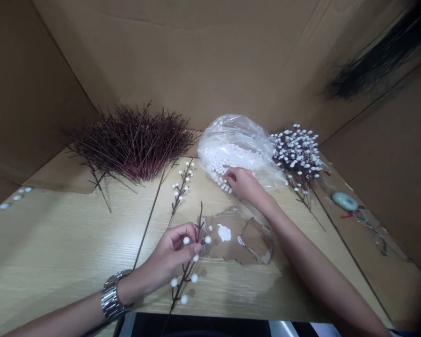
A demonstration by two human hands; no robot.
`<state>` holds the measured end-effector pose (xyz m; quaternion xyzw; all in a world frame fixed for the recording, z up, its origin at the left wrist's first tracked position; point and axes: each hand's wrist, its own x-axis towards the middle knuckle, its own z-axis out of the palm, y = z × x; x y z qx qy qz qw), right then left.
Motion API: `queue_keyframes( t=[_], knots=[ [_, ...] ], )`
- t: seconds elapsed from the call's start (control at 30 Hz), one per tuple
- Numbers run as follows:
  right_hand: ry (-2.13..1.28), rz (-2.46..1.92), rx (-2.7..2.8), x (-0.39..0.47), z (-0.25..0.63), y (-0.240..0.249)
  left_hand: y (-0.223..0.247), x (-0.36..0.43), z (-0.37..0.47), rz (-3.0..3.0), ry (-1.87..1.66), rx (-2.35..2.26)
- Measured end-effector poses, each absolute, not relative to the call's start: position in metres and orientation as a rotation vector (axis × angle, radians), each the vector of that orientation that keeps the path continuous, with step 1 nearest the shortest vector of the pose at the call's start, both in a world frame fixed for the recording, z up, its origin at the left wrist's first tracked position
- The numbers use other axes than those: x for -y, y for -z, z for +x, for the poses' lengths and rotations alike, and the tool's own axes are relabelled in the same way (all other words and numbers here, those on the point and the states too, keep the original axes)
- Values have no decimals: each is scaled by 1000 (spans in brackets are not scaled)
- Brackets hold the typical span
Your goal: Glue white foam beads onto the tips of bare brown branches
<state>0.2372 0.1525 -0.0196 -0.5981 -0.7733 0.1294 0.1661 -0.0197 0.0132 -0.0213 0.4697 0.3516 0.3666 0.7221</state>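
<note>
My left hand (177, 248), with a metal watch on its wrist, is closed on a thin brown artificial twig (186, 271) between thumb and fingers. Several white balls sit on the twig's lower side shoots, while its upper tips are bare. My right hand (243, 182) reaches to the mouth of a clear plastic bag (235, 128) of small white balls (219, 168). Its fingers are pinched together among the balls; what is between them is hidden. Below it lies a torn piece of cardboard (210, 250) with a patch of white glue-like paste (224, 232).
A heap of bare brown twigs (136, 140) lies at the back left. Ball-tipped twigs (296, 150) are piled at the back right, and one ball-tipped twig (182, 185) lies mid-table. A pale green oval object (344, 201) and glasses (375, 227) lie right. Cardboard walls (203, 61) enclose the table.
</note>
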Motion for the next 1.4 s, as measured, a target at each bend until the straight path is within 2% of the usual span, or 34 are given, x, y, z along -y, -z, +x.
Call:
queue_keyframes(
  t=[0.4, 0.57, 0.67, 0.73, 0.8, 1.1, 1.4],
  knots=[
    [-335, -1710, 2188, -157, 242, 16, 28, -15, -21, 1040, -789, -753],
    [-306, -1623, 2028, -104, 239, -11, 28, -16, -21, 1052, -772, -775],
    [-604, -1369, 1601, -46, 226, -13, 28, -16, -20, 1053, -773, -769],
    [-907, -1331, 1423, -13, 211, -6, 28, -15, -20, 1053, -767, -760],
    [-1052, -1267, 1239, 8, 195, 3, 28, -15, -20, 1057, -749, -761],
    [-1254, -1180, 1022, 12, 166, 16, 30, -17, -20, 1045, -707, -732],
    [-1302, -1190, 967, 16, 163, 23, 23, -18, -19, 1050, -687, -798]
  ],
)
